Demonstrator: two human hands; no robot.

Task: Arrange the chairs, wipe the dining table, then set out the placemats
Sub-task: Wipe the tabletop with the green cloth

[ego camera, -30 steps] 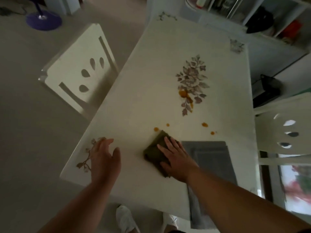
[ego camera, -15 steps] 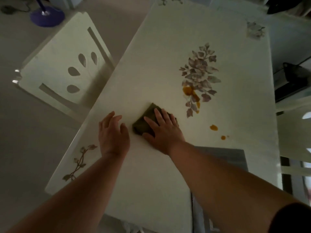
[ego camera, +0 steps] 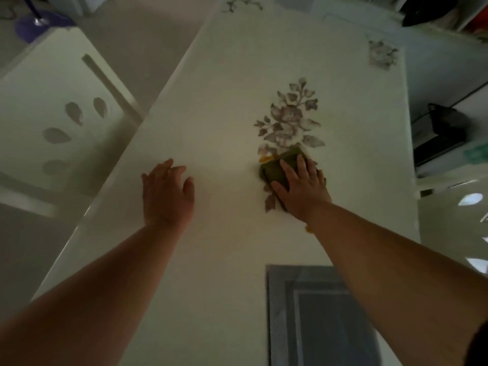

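Two hands are on the white dining table, whose top carries a printed purple-grey flower spray at its centre and smaller sprigs at the far corners. Your right hand lies flat, fingers spread, pressing a folded olive-green cloth onto the lower end of that spray; an orange smear shows at the cloth's far-left edge. Your left hand rests open, palm down, on bare tabletop, well apart from the cloth. One grey placemat lies at the near edge, under your right forearm. White chairs with leaf cut-outs stand on both sides: one at the left, another at the right. Shelving runs along the far right. No legible writing is visible. Since half a second ago, the cloth has travelled from just beside your left hand to the flower spray, covering most of the orange spill there.
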